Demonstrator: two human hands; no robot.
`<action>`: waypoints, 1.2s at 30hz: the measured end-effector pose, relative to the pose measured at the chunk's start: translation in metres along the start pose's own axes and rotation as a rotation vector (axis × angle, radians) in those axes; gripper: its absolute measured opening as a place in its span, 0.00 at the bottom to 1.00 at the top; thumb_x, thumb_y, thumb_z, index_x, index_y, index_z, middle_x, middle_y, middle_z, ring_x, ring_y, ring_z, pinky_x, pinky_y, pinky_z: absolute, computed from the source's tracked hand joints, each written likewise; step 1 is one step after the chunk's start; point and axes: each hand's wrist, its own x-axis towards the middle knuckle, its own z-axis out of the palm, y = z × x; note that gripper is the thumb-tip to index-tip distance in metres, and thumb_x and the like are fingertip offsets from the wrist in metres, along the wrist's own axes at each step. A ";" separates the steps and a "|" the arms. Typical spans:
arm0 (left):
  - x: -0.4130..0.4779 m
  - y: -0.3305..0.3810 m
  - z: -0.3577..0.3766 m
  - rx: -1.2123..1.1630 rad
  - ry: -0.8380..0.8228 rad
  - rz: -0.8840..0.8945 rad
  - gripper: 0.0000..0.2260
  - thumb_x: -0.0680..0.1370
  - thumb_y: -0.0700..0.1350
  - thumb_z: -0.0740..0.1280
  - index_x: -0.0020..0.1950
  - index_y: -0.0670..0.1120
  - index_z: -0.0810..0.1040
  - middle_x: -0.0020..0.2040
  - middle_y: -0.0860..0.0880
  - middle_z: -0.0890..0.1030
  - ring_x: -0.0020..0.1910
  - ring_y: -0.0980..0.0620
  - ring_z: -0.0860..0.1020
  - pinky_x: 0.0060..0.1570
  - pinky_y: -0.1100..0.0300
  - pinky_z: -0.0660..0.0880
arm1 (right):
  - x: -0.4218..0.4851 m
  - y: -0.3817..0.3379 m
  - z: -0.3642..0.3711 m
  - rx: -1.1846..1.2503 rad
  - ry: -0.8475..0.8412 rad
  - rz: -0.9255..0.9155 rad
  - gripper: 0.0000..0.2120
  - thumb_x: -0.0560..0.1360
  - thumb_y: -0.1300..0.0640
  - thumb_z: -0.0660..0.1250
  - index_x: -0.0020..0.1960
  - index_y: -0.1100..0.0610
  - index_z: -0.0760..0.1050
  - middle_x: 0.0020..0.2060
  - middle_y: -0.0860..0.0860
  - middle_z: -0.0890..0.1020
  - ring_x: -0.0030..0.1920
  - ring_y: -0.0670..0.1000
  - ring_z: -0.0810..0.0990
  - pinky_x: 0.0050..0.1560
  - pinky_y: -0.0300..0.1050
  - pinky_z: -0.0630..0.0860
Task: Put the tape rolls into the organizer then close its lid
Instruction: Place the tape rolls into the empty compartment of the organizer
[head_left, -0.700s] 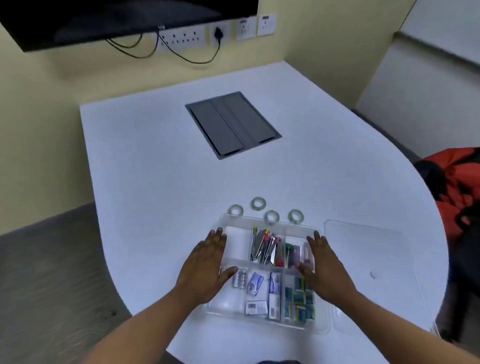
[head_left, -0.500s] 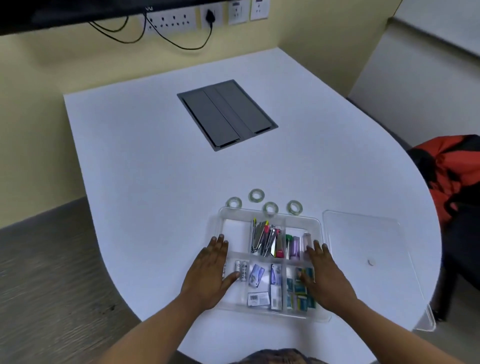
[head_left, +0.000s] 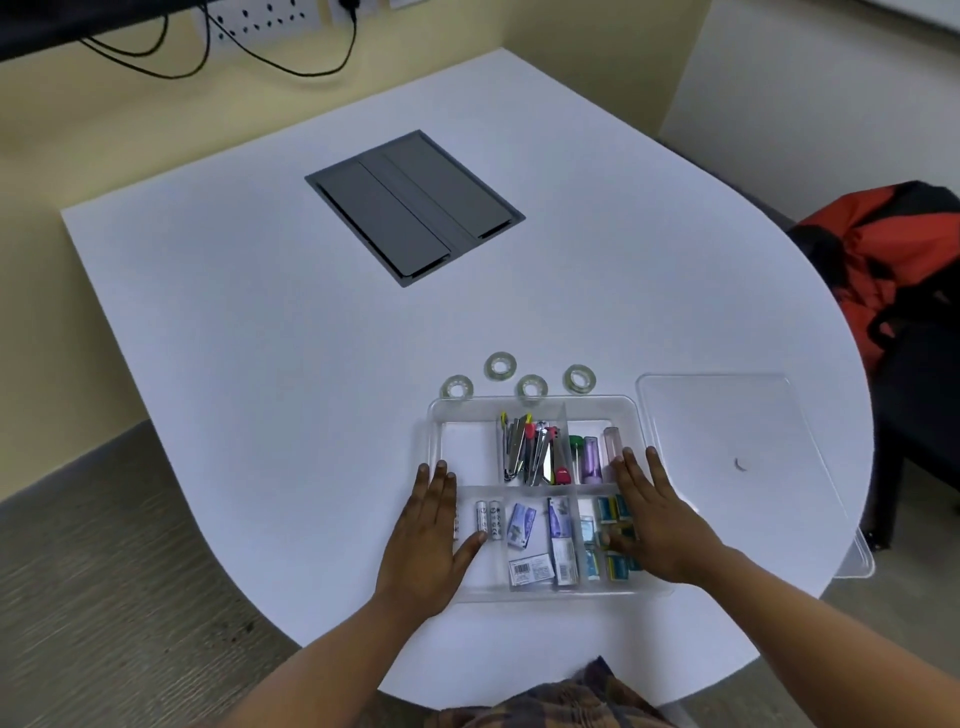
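Note:
Several small clear tape rolls lie flat on the white table just beyond the organizer: one at the left (head_left: 456, 387), one farther back (head_left: 500, 365), one at the middle (head_left: 532, 387), one at the right (head_left: 580, 378). The clear organizer (head_left: 530, 403) is open, its compartments holding clips, batteries and small packets; its far-left compartment is empty. The clear lid (head_left: 727, 447) lies flat to its right. My left hand (head_left: 431, 535) rests flat over the organizer's left side, fingers apart. My right hand (head_left: 654, 519) lies flat over the right side, holding nothing.
A grey cable hatch (head_left: 415, 208) is set into the table at the back. An orange and black bag (head_left: 893, 260) sits on a chair at the right. Wall sockets with black cables (head_left: 260, 21) are at the far edge. The table's curved front edge runs close to the organizer.
The camera has tilted down and drawn closer. Both hands have slid slightly nearer along the organizer's sides; the tape rolls and lid have not moved.

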 end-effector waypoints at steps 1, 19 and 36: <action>0.000 0.000 -0.001 0.006 0.010 0.000 0.36 0.77 0.66 0.48 0.77 0.47 0.40 0.78 0.53 0.40 0.76 0.56 0.35 0.74 0.59 0.43 | 0.001 0.000 0.001 0.004 0.005 -0.008 0.49 0.74 0.35 0.60 0.76 0.54 0.30 0.74 0.48 0.30 0.69 0.52 0.20 0.74 0.48 0.43; 0.003 -0.025 -0.036 -0.062 0.172 -0.485 0.33 0.78 0.60 0.54 0.77 0.43 0.52 0.79 0.48 0.50 0.77 0.54 0.44 0.74 0.50 0.57 | 0.000 0.007 -0.009 0.126 0.337 -0.212 0.35 0.74 0.42 0.67 0.76 0.52 0.59 0.78 0.52 0.48 0.77 0.53 0.39 0.76 0.53 0.46; 0.069 -0.091 0.005 -0.004 -0.294 -0.404 0.32 0.79 0.62 0.49 0.71 0.57 0.28 0.74 0.53 0.28 0.75 0.48 0.31 0.71 0.37 0.39 | 0.138 -0.002 -0.099 0.314 0.280 0.013 0.11 0.71 0.59 0.73 0.53 0.58 0.80 0.53 0.56 0.81 0.53 0.54 0.80 0.54 0.45 0.74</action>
